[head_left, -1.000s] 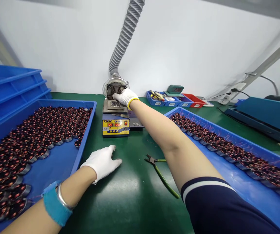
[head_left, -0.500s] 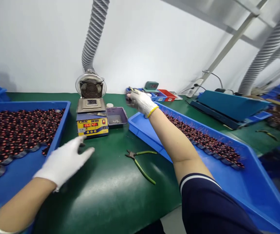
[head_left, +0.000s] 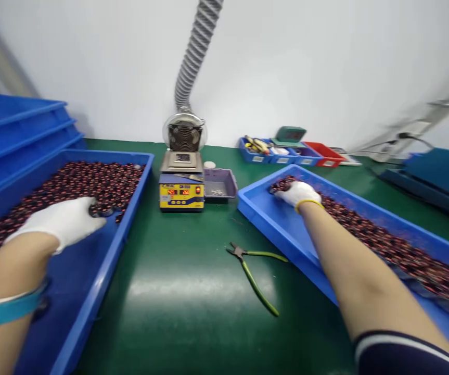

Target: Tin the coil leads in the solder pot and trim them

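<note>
My left hand (head_left: 64,221), in a white glove, is over the left blue tray (head_left: 101,284). Its thumb and fingers are around a small round black-and-red part (head_left: 101,209) at the edge of the packed rows. In a white glove with a yellow cuff, my right hand (head_left: 297,194) is down in the far end of the right blue tray (head_left: 259,195). Its fingertips close on a small dark reddish part (head_left: 282,184), partly hidden by the glove. Between the trays, green-handled cutting pliers (head_left: 253,273) lie spread on the green table (head_left: 162,312).
A yellow-and-blue heated solder pot (head_left: 181,195) with red digits stands at the back below a grey duct hose (head_left: 196,52). Beside it is a purple tray (head_left: 222,185). Small bins (head_left: 279,153) line the wall. Blue trays (head_left: 17,135) are stacked at left.
The view has turned left. My left hand has moved from above the table into the left tray, onto a part. My right hand has lowered into the right tray's far end.
</note>
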Demonstrator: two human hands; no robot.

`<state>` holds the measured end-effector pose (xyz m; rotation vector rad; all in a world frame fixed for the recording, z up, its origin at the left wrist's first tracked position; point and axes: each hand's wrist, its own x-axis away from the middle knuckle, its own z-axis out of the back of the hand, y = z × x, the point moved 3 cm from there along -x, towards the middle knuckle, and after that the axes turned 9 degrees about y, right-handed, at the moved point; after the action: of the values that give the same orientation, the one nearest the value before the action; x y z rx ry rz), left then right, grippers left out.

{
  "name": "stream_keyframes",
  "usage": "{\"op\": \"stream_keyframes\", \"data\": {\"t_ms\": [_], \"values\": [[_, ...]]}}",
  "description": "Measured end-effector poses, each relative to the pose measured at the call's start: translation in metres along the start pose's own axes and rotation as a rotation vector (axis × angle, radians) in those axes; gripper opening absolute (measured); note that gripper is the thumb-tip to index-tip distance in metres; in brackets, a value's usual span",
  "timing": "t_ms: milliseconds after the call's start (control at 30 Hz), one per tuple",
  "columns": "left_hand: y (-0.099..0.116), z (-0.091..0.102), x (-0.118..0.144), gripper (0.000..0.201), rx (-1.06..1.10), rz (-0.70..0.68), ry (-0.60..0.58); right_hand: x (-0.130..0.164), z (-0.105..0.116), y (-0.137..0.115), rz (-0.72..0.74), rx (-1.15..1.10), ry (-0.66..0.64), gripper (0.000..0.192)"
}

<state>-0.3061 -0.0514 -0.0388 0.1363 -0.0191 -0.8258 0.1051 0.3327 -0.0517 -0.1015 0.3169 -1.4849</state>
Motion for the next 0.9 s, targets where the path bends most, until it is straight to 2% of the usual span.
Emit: {"op": "stream_keyframes", "data": {"t_ms": [100,200,300,400,500,567,633,733,800,900], "values": [[0.012,0.002,0.008,0.043,-0.033,0.009,-0.061,0.003,-0.003,0.001,-0.054,0.064,0.041,0.064],[0.02,-0.007,0.012,0.057,0.022,-0.006,-0.094,0.008,-0.002,0.0,-0.124,0.063,0.078,0.079],[0.026,-0.02,0.01,0.062,0.078,-0.004,-0.079,0.012,0.009,-0.007,-0.136,0.047,0.132,0.088],[0.033,-0.032,0.006,0.055,0.14,0.026,-0.038,0.017,0.027,-0.027,-0.079,-0.011,0.249,0.08],[0.033,-0.035,0.003,0.042,0.205,0.075,0.009,0.037,0.035,-0.062,0.088,-0.127,0.337,0.067],[0.031,-0.028,0.003,0.038,0.244,0.105,0.045,0.065,0.033,-0.089,0.263,-0.269,0.364,0.06],[0.032,-0.015,0.007,0.038,0.285,0.129,0.096,0.107,0.025,-0.114,0.484,-0.486,0.33,0.055],[0.05,0.007,0.018,0.05,0.377,0.113,0.171,0.183,0.007,-0.146,0.827,-0.75,0.112,0.049],[0.073,0.015,0.031,0.062,0.54,0.068,0.192,0.225,-0.003,-0.163,0.902,-0.891,-0.004,0.049],[0.108,0.013,0.05,0.071,0.858,0.051,0.195,0.257,-0.014,-0.186,0.851,-1.035,-0.052,0.056]]}}
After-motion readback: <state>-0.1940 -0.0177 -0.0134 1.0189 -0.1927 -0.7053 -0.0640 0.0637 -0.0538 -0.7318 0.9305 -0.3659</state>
